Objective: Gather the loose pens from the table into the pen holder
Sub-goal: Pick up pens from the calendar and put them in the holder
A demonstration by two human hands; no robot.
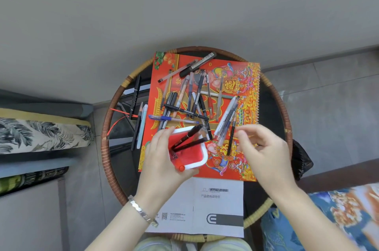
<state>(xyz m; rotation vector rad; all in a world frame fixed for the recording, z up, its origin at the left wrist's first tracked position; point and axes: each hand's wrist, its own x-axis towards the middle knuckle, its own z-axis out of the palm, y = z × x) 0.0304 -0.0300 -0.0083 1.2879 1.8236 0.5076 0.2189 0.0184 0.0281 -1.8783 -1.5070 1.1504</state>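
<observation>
Left fingers (164, 135) gripping pen holder (189, 151), right hand (264, 148) pinching pen (231, 142)

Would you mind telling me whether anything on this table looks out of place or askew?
The pens lie criss-crossed in a loose heap on the red calendar, and three more sit apart on the glass beside it. The left hand holds the red pen holder tilted, with only a few pens in it.
</observation>
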